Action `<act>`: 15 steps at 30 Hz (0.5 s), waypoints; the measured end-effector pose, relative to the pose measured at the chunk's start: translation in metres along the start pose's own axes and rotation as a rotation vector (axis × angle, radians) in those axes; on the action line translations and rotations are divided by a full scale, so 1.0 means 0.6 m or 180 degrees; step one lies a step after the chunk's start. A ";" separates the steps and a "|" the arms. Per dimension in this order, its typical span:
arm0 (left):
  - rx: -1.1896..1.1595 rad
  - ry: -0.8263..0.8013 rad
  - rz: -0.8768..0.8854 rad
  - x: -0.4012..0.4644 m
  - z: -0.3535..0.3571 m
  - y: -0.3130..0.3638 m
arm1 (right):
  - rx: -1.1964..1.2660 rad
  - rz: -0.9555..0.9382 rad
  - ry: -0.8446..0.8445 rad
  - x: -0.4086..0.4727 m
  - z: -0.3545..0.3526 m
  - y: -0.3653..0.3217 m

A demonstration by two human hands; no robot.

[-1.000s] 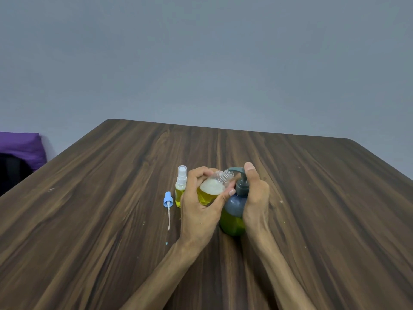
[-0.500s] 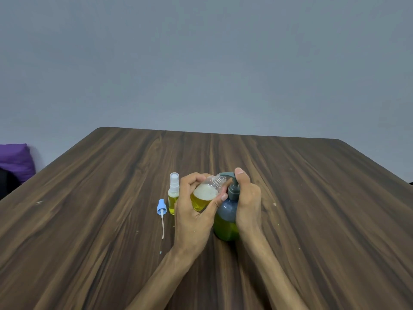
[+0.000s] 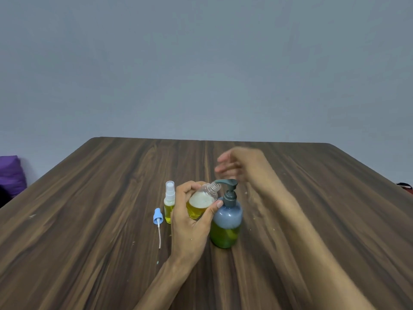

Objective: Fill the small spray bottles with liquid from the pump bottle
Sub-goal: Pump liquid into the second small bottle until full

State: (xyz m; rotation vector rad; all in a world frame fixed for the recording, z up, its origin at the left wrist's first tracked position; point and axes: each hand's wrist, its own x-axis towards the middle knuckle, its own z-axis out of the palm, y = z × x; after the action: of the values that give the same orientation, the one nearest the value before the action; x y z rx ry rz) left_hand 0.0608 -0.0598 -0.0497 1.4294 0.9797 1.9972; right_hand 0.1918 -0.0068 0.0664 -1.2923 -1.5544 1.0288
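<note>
The uncapped spray bottle (image 3: 202, 203), clear plastic with yellow liquid under a white foam layer, tilts with its threaded neck just under the pump bottle's (image 3: 226, 222) dark spout. The pump bottle, blue-grey with green liquid low inside, stands mid-table (image 3: 89, 220), well clear of every edge. The left hand (image 3: 191, 218) wraps thumb and fingers round the tilted bottle. The right hand (image 3: 234, 164), blurred, hovers beyond the pump, fingers loosely spread, holding nothing.

The left hand (image 3: 190, 222) curls fingers and thumb around a small bottle (image 3: 201, 203), while the right hand (image 3: 234, 164) (motion-blurred) hangs raised, fingers loose.
</note>
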 end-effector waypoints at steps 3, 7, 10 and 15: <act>-0.0036 0.0051 0.0027 0.000 0.002 0.003 | -0.0451 -0.0296 -0.0077 0.033 -0.017 -0.059; -0.0072 0.0045 0.0019 -0.002 0.003 0.005 | -0.1312 -0.0624 -0.0072 0.044 0.012 -0.059; -0.0089 -0.0017 0.0038 -0.002 0.000 0.001 | -0.1569 -0.0473 -0.0237 0.048 0.033 -0.033; -0.0063 -0.0054 0.0098 0.000 0.001 -0.005 | -0.1771 -0.0418 -0.0037 0.048 0.040 -0.013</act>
State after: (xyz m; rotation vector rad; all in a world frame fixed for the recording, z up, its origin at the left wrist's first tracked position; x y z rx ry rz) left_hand 0.0610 -0.0579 -0.0517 1.4568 0.9336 2.0081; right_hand 0.1635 0.0190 0.0696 -1.5197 -1.9889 0.5329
